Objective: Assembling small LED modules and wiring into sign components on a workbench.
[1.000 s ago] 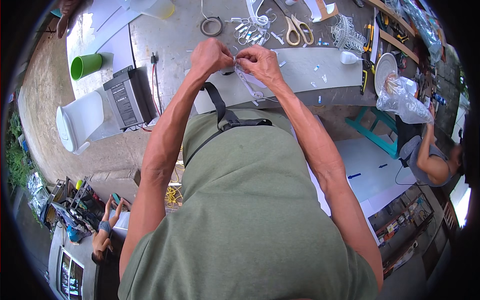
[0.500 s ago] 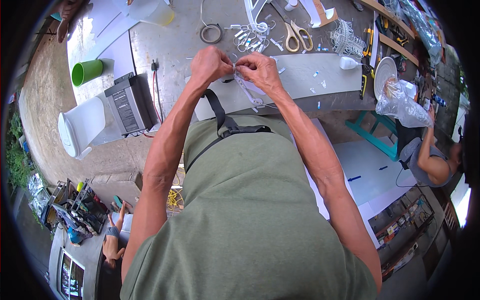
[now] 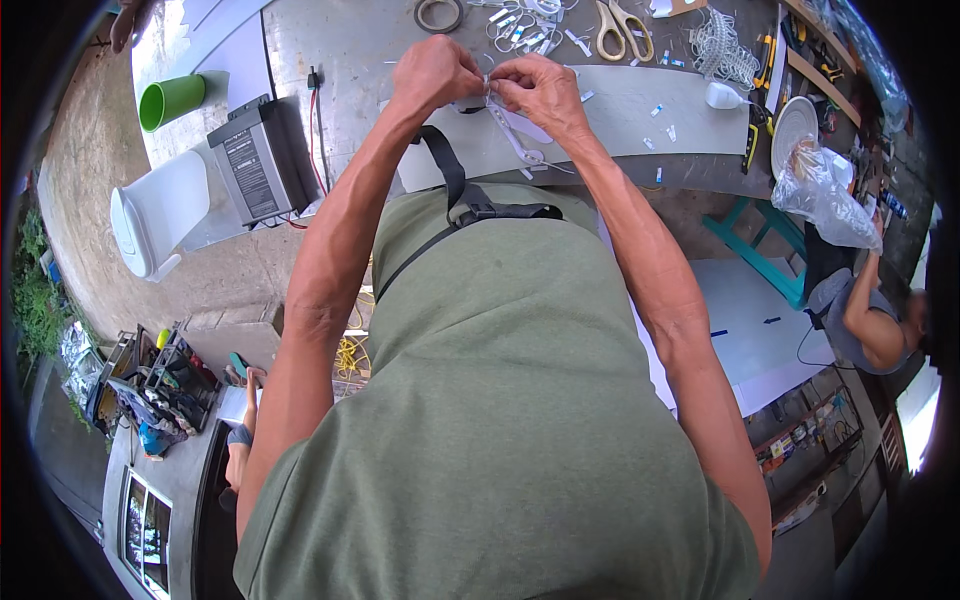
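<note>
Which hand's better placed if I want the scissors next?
Right, I'd say: the right hand is nearer the scissors, which lie ahead and to its right. The left hand sits farther off. Both seem to pinch one small piece.

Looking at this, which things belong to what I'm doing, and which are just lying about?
Likely in the job:
small piece pinched between left hand and right hand
white strip near them

Apparently just lying about:
green cup
black box
white lidded container
</note>
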The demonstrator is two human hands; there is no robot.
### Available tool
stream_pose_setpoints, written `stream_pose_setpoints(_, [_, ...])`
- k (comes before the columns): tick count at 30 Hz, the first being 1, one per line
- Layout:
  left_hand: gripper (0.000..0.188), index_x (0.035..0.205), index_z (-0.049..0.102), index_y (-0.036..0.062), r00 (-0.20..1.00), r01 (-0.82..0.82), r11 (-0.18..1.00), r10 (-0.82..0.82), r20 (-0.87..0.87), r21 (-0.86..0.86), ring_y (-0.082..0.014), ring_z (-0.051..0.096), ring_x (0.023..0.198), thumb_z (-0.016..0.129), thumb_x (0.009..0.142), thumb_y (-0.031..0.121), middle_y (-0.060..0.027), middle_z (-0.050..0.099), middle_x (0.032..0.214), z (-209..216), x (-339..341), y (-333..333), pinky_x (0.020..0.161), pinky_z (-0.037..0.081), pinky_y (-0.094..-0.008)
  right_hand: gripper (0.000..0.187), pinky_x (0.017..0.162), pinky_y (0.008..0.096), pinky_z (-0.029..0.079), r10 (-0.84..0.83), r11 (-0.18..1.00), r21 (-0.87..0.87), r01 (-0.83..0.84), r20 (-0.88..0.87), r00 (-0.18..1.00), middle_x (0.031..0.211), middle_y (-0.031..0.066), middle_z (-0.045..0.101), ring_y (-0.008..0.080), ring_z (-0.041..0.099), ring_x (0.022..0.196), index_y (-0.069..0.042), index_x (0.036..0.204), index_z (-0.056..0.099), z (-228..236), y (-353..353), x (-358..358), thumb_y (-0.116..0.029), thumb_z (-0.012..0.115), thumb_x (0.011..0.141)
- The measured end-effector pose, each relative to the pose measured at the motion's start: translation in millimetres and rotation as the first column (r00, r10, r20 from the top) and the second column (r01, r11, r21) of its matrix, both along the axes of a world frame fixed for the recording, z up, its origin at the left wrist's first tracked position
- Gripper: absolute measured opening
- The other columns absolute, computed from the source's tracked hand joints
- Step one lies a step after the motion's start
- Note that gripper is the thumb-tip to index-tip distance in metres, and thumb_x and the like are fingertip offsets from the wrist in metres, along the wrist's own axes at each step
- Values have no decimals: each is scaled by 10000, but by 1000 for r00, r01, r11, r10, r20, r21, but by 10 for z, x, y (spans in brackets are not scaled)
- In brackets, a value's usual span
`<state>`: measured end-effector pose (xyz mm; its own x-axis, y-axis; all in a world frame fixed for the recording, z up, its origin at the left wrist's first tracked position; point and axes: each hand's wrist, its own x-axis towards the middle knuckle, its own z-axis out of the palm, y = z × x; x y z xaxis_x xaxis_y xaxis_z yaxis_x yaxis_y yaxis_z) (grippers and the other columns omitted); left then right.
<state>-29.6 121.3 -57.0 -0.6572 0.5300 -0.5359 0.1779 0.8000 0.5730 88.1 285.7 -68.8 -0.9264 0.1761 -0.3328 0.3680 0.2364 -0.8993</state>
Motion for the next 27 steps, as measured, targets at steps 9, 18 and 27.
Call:
stream_pose_setpoints(9, [305, 886, 833, 89, 1000, 17, 1000, -16, -11, 18, -244, 727, 725, 840, 669, 303, -123, 765, 801, 15, 8, 1, 719, 566, -360, 166, 636, 234, 592, 33, 999, 42, -34, 23, 999, 843, 36, 740, 98, 705, 678, -36, 1028, 775, -2, 12, 10, -125, 783, 889])
stream_pose_setpoints(18, [272, 890, 842, 168, 1000, 9, 1000, -8, -18, 18, -265, 738, 764, 847, 668, 325, -96, 770, 806, -50, 10, -24, 738, 574, -379, 147, 600, 261, 590, 13, 1000, 28, -13, 1, 1000, 832, 72, 730, 136, 722, 649, -16, 975, 779, 5, 8, 1, -111, 779, 862])
stream_pose_setpoints(27, [319, 908, 834, 99, 1000, 29, 999, -29, -7, 31, -235, 736, 754, 868, 673, 311, -112, 776, 828, 8, -2, -18, 739, 568, -358, 152, 600, 259, 595, 2, 1000, -11, -1, 15, 1000, 840, 69, 733, 131, 719, 657, -17, 985, 778, -9, 22, 4, -96, 766, 856])
